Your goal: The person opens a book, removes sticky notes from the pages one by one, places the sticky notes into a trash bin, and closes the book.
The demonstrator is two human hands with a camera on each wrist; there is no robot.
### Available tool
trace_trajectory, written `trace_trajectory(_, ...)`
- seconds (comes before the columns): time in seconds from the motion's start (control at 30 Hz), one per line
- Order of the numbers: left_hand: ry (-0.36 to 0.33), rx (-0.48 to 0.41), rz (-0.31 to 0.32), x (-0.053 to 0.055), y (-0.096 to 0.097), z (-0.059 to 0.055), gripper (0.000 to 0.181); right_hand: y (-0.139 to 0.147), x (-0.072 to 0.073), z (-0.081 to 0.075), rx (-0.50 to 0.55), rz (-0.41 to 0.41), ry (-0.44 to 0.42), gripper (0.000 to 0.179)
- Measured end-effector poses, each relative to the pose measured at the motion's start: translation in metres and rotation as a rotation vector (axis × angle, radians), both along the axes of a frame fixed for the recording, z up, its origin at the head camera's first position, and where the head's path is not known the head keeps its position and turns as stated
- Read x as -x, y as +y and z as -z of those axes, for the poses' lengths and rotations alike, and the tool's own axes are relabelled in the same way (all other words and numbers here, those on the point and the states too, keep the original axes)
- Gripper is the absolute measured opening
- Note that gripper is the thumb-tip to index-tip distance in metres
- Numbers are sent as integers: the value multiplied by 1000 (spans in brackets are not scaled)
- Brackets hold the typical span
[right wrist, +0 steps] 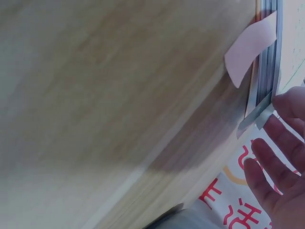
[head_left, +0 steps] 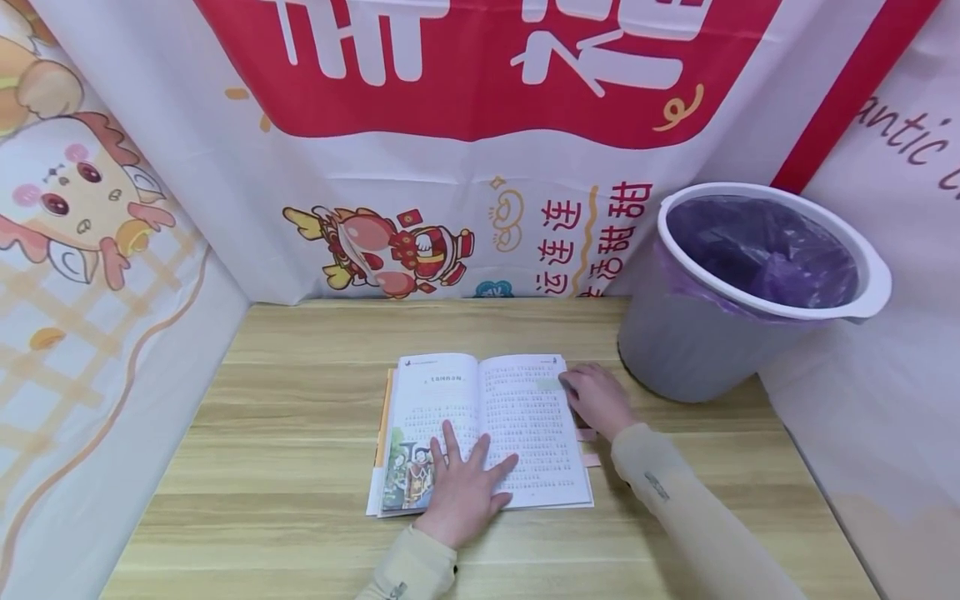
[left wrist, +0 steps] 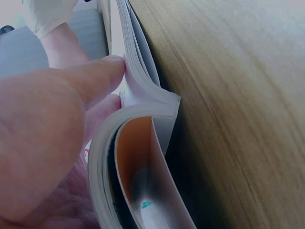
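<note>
An open book (head_left: pixel 525 425) lies on the wooden table, with printed text on both pages and a coloured picture at the lower left. My left hand (head_left: pixel 465 492) rests spread across its lower middle, fingers straight, over the gutter and both pages. At the upper right page edge, my right hand (head_left: pixel 600 398) pinches a pale green sticky tab (right wrist: pixel 265 117) between thumb and forefinger, the other fingers loosely bent. Part of that tab lies on the page. Pink sticky tabs (head_left: pixel 592 459) jut from the book's right side below the right hand. The left wrist view shows the bent-up page block (left wrist: pixel 102 157).
A grey bin (head_left: pixel 675 333) with a purple liner (head_left: pixel 806 279) stands at the table's back right, beyond the right hand. Printed cloth (head_left: pixel 465 167) hangs behind the table (head_left: pixel 285 467), and more printed cloth lines the left and right sides.
</note>
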State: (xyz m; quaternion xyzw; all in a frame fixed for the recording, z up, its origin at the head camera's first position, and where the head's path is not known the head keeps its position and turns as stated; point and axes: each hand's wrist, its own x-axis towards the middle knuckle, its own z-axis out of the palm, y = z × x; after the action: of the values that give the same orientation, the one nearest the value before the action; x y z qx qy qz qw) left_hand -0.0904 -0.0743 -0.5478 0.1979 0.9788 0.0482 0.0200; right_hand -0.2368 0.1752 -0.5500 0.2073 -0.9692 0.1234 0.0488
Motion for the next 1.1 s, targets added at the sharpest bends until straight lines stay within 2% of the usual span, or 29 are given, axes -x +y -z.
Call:
trace_trajectory(0.23, -2, 4, 4, -1, 1, -1, 54, -1, 1, -1, -24, -9, 52, 23)
trace_trajectory(0.6, 0, 16, -4, 0, 1, -1, 54, -3, 4, 4, -150, -72, 104, 26)
trace_trajectory(0.8, -5, 22, -6, 0, 2, 0, 54, -3, 4, 5, -154, -70, 124, 23)
trace_trajectory(0.97, 11, 17, 2, -1, 2, -2, 53, -3, 0, 5, -144, -45, 102, 21)
trace_trajectory(1.1, 7, 18, 0, -2, 3, -3, 53, -4, -3, 7, -175, -16, 60, 23)
